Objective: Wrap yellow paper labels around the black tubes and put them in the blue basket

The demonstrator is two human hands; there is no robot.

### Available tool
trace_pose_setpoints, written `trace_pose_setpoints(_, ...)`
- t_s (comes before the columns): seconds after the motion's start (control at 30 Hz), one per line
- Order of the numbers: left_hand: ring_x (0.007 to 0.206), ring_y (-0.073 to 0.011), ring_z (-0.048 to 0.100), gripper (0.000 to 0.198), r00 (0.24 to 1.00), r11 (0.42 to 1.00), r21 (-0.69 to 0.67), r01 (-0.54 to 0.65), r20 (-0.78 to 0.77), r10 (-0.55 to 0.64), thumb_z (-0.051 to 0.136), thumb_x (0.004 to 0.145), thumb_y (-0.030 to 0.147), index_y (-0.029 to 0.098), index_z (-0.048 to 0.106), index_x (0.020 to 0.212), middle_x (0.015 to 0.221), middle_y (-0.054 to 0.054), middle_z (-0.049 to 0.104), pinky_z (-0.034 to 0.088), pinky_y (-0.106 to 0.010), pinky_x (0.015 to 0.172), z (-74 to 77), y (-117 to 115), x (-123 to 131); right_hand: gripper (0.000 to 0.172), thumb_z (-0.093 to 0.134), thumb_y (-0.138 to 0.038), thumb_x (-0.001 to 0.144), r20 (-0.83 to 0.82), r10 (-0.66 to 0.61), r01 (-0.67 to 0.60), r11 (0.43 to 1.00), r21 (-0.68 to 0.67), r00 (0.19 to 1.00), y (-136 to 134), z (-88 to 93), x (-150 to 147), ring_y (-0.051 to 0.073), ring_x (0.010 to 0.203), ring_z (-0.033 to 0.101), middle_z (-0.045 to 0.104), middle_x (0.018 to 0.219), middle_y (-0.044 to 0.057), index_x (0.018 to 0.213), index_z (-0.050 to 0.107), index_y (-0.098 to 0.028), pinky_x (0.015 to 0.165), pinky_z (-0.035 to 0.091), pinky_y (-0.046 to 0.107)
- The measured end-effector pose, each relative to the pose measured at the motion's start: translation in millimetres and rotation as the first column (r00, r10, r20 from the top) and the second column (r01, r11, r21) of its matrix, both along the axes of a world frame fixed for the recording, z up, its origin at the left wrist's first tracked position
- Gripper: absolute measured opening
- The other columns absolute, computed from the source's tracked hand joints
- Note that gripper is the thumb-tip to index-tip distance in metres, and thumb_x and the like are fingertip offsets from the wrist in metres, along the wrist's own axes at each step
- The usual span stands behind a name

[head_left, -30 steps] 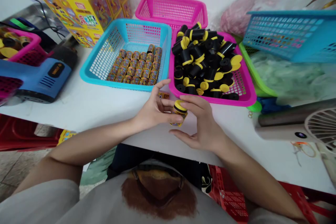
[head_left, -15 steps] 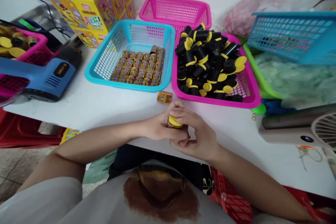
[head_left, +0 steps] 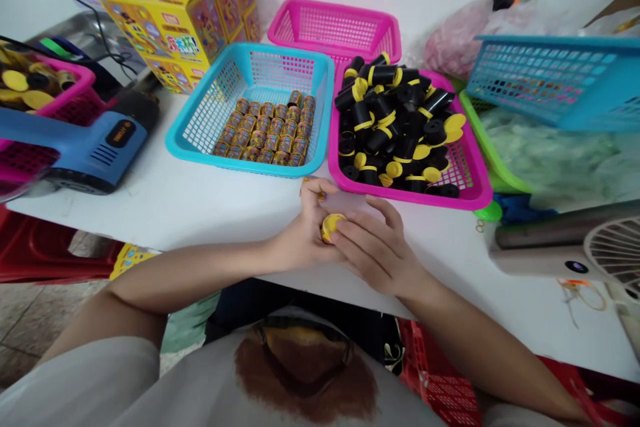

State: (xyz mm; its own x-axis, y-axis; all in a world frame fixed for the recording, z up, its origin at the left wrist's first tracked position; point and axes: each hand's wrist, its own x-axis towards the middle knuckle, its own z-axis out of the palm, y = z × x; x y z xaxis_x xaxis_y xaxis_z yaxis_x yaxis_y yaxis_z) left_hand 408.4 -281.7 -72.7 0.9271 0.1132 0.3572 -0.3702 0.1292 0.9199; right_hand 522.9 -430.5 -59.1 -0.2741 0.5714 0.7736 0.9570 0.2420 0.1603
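My left hand (head_left: 305, 230) is shut on a small printed canister with a yellow cap (head_left: 331, 227), and most of its body is hidden in my palm. My right hand (head_left: 375, 247) sits beside it, with its fingers apart and their tips against the cap. A small printed card (head_left: 313, 188) on the table is mostly hidden behind my left fingers. Just beyond my hands, a teal basket (head_left: 220, 163) holds rows of printed canisters (head_left: 265, 130). A pink basket (head_left: 410, 199) holds a heap of black tubes (head_left: 395, 120) and yellow caps (head_left: 453, 127).
The white table's near edge runs below my forearms. Stacked yellow boxes (head_left: 160, 20) and a blue heat gun (head_left: 95, 140) stand at the left. A tilted blue basket (head_left: 555, 83), a green basket (head_left: 493, 147) and a fan (head_left: 575, 247) are at the right.
My right fingers have loosened from their clasp around the canister. The canister has tilted, its cap now facing my right hand. My left hand has moved over the small card, hiding most of it.
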Motion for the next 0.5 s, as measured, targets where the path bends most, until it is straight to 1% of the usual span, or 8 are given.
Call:
trace_pose_setpoints(0.07, 0.055, -0.0058, 0.051, 0.06, 0.996, 0.996, -0.019, 0.086, 0.018, -0.085, 0.078, 0.089, 0.024, 0.029, 0.025, 0.118, 0.076, 0.011, 0.048, 0.038, -0.016, 0.052, -1.4, -0.2, 0.7, 0.016, 0.06, -0.016, 0.102, -0.059, 0.027, -0.028, 1.0, -0.014, 0.998, -1.2, 0.6, -1.1, 0.022, 0.119, 0.07, 0.078, 0.114, 0.006, 0.113, 0.07, -0.022, 0.111, 0.061, 0.054)
trace_pose_setpoints(0.2, 0.056, -0.0057, 0.058, 0.058, 0.969, 0.97, -0.059, 0.236, 0.085, -0.23, 0.075, 0.09, 0.019, 0.029, 0.026, 0.119, 0.079, 0.011, 0.055, 0.045, -0.015, 0.053, -6.0, 4.3, 4.1, 0.025, 0.052, -0.016, 0.104, -0.193, 0.093, -0.105, 0.993, -0.053, 0.977, 0.0, -2.0, -4.6, 0.026, 0.118, 0.07, 0.075, 0.114, 0.012, 0.126, 0.065, -0.014, 0.098, 0.067, 0.051)
trace_pose_setpoints(0.27, 0.059, -0.0067, 0.062, 0.057, 0.962, 0.962, -0.063, 0.267, 0.066, -0.263, 0.074, 0.091, 0.02, 0.028, 0.026, 0.12, 0.083, 0.009, 0.058, 0.049, -0.016, 0.054, -8.9, 6.9, 5.4, 0.031, 0.051, -0.018, 0.105, -0.239, 0.126, -0.147, 0.987, -0.071, 0.963, 0.2, -2.9, -5.1, 0.027, 0.12, 0.07, 0.074, 0.115, 0.014, 0.134, 0.061, -0.012, 0.097, 0.068, 0.05)
trace_pose_setpoints(0.37, 0.059, -0.0066, 0.061, 0.055, 0.962, 0.962, -0.033, 0.271, 0.026, -0.27, 0.073, 0.092, 0.022, 0.028, 0.026, 0.12, 0.083, 0.009, 0.057, 0.049, -0.016, 0.054, -12.4, 9.0, 5.9, 0.041, 0.052, -0.018, 0.105, -0.265, 0.142, -0.174, 0.98, -0.099, 0.954, -1.6, -2.6, -4.3, 0.027, 0.123, 0.069, 0.073, 0.12, 0.016, 0.145, 0.052, -0.009, 0.1, 0.067, 0.046)
trace_pose_setpoints(0.43, 0.058, -0.0068, 0.061, 0.056, 0.959, 0.96, -0.015, 0.281, 0.049, -0.28, 0.073, 0.093, 0.02, 0.028, 0.026, 0.121, 0.082, 0.009, 0.056, 0.049, -0.017, 0.054, -12.7, 9.2, 5.6, 0.044, 0.052, -0.019, 0.106, -0.269, 0.153, -0.186, 0.977, -0.104, 0.951, -3.0, -2.3, -3.0, 0.026, 0.125, 0.069, 0.074, 0.123, 0.017, 0.149, 0.049, -0.009, 0.101, 0.067, 0.046)
trace_pose_setpoints(0.5, 0.062, -0.0091, 0.065, 0.056, 0.943, 0.945, -0.011, 0.327, 0.066, -0.326, 0.072, 0.094, 0.018, 0.028, 0.025, 0.122, 0.083, 0.007, 0.058, 0.053, -0.02, 0.057, -10.8, 8.9, 5.0, 0.044, 0.051, -0.021, 0.107, -0.284, 0.178, -0.215, 0.971, -0.102, 0.942, -3.8, -2.6, -1.7, 0.027, 0.127, 0.069, 0.074, 0.124, 0.017, 0.15, 0.049, -0.01, 0.1, 0.067, 0.048)
